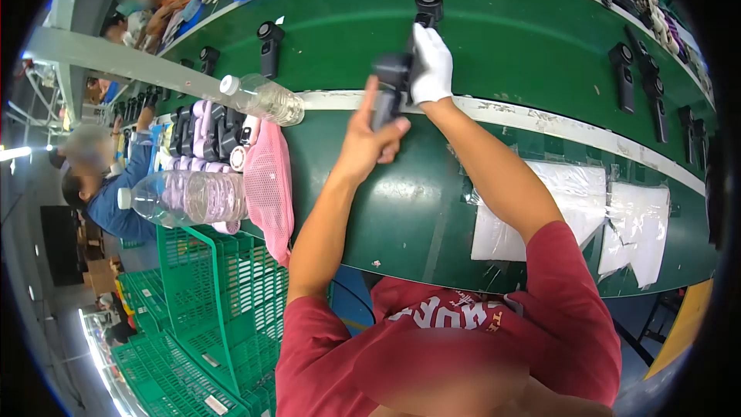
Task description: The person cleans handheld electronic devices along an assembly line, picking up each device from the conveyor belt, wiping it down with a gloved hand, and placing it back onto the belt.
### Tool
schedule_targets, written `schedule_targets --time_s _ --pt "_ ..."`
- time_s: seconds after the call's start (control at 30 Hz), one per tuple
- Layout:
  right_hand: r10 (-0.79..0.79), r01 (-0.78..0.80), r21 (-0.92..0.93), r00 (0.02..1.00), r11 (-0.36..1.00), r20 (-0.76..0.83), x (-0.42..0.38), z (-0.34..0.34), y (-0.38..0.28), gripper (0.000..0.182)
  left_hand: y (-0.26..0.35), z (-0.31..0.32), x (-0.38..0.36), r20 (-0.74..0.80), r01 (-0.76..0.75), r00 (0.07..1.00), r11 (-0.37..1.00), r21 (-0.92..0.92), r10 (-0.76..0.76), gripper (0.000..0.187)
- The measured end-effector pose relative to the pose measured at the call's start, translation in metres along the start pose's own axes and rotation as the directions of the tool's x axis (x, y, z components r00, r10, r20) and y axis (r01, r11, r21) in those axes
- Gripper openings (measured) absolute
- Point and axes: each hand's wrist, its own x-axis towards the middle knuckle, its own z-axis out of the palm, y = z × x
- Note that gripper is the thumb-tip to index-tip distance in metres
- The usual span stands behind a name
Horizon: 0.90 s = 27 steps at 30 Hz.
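My left hand (pixel 364 143), bare, has its thumb and fingers around the handle of a dark handheld fan (pixel 392 71). One finger stretches up along the fan's side, and its head is blurred by motion. Right beside it is my right hand (pixel 434 66) in a white glove, its fingers closed over the handle of another dark handheld fan (pixel 428 5). That fan's round head points away from me over the green belt (pixel 340 27); most of its handle is hidden by the glove.
More dark fans (pixel 268 48) lie along the belt, others (pixel 624 77) at right. At left are water bottles (pixel 266 99), a pink mesh bag (pixel 268 185) and rows of fans. White foam sheets (pixel 540 216) lie right; green crates (pixel 193 293) stand lower left. Co-workers sit farther left.
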Motion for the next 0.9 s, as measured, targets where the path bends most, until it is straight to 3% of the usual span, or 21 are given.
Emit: schedule_targets --time_s 0.03,0.1,0.2,0.33,0.4,0.53,0.57,0.6,0.63,0.67,0.7,0.77,0.8,0.87,0.9 --pt "-0.456 0.373 -0.565 0.89 0.735 -0.006 -0.002 -0.006 -0.003 0.016 -0.009 0.008 0.001 0.014 -0.012 1.0 0.997 -0.082 0.014 0.105" --pt "-0.327 0.32 -0.654 0.938 0.685 0.116 -0.001 -0.015 -0.002 0.026 -0.003 0.011 -0.001 0.018 0.021 1.0 0.999 -0.028 -0.02 0.105" --pt "-0.321 0.313 -0.722 0.938 0.617 0.132 0.003 -0.021 -0.007 0.025 -0.002 0.01 -0.003 0.046 0.026 0.999 0.999 -0.038 -0.025 0.104" --pt "-0.123 0.108 -0.713 0.992 0.693 0.031 0.012 -0.023 -0.002 0.021 0.001 0.011 -0.005 0.077 0.056 0.996 0.995 -0.087 -0.049 0.104" --pt "0.006 -0.044 -0.65 0.998 0.759 -0.061 0.018 -0.028 -0.009 0.038 -0.005 0.008 -0.007 0.103 0.061 0.994 0.989 -0.138 -0.047 0.104" --pt "0.051 -0.137 -0.65 0.987 0.747 -0.149 0.035 -0.037 0.007 0.038 -0.007 0.006 -0.011 0.184 0.034 0.983 0.979 -0.199 0.004 0.107" --pt "-0.314 0.162 -0.709 0.945 0.687 -0.088 0.037 -0.038 0.028 0.035 -0.011 0.006 -0.012 0.215 -0.01 0.975 0.978 -0.209 0.056 0.108" --pt "0.049 -0.124 -0.243 0.956 0.962 -0.291 0.04 -0.034 0.029 0.032 -0.016 0.007 -0.009 0.193 -0.113 0.97 0.975 -0.19 0.149 0.111" --pt "0.234 -0.258 0.407 0.966 0.876 0.108 0.042 -0.037 0.042 0.03 -0.018 0.01 -0.005 0.123 -0.265 0.95 0.95 -0.167 0.287 0.111" --pt "0.374 -0.609 0.695 0.79 0.383 0.486 0.044 -0.039 0.055 0.029 -0.018 0.006 -0.002 0.024 -0.349 0.937 0.937 0.008 0.349 0.109" --pt "-0.203 -0.864 0.468 0.5 -0.185 0.842 0.048 -0.044 0.076 0.029 -0.019 -0.001 0.001 -0.05 -0.403 0.901 0.876 0.266 0.43 0.107" --pt "0.146 -0.841 0.509 0.489 -0.182 0.86 0.038 -0.012 0.029 0.027 -0.016 0.002 0.003 -0.153 -0.467 0.83 0.818 0.334 0.536 0.104" --pt "0.325 -0.827 0.539 0.471 -0.161 0.82 0.023 -0.006 -0.005 0.026 -0.019 0.0 0.008 -0.131 -0.496 0.791 0.752 0.434 0.598 0.102" --pt "0.536 -0.737 0.662 0.506 -0.139 0.676 -0.017 0.014 -0.037 0.026 -0.024 0.004 0.011 -0.047 -0.478 0.752 0.594 0.646 0.657 0.095" --pt "0.575 -0.652 0.745 0.559 -0.141 0.597 -0.036 0.029 -0.032 0.026 -0.022 0.017 0.007 -0.062 -0.53 0.699 0.574 0.623 0.712 0.094"
